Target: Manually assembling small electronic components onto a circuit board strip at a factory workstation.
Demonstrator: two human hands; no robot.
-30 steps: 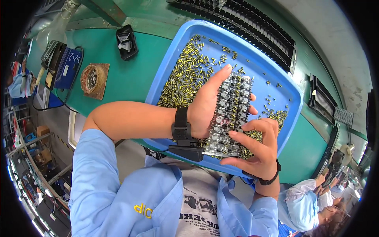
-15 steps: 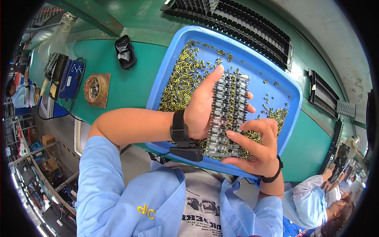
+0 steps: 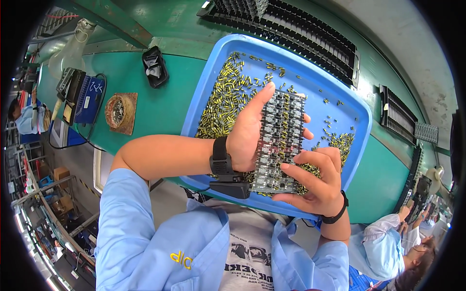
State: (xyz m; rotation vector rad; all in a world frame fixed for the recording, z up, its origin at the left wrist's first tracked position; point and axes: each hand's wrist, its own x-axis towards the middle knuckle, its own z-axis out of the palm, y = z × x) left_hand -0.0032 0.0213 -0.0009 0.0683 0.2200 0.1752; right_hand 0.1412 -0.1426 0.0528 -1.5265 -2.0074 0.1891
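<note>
My left hand [image 3: 246,127] holds a long circuit board panel [image 3: 277,140] over a blue tray [image 3: 361,160]. Its thumb lies along the left edge, and fingertips show past the right edge. Rows of small parts cover the panel, with yellow-and-black ones down its middle. My right hand [image 3: 323,182] is at the panel's lower right, index and middle fingertips on or just above it. The thumb is spread apart near the bottom edge, and I see nothing gripped between the fingers. Many small yellow-and-black cylindrical components [image 3: 218,104] lie loose in the tray, heaped most thickly at its left.
On the green bench [image 3: 160,109] left of the tray are a black holder [image 3: 155,68], a round rusty dish [image 3: 116,112] on a square base and a blue boxy device [image 3: 90,99] with a cable. Black slotted racks [image 3: 310,41] stand behind. Another person [image 3: 383,247] sits at the right.
The picture has shifted very slightly. Both hands and the panel keep nearly the same pose; the right fingertips have moved barely, if at all, over the panel.
</note>
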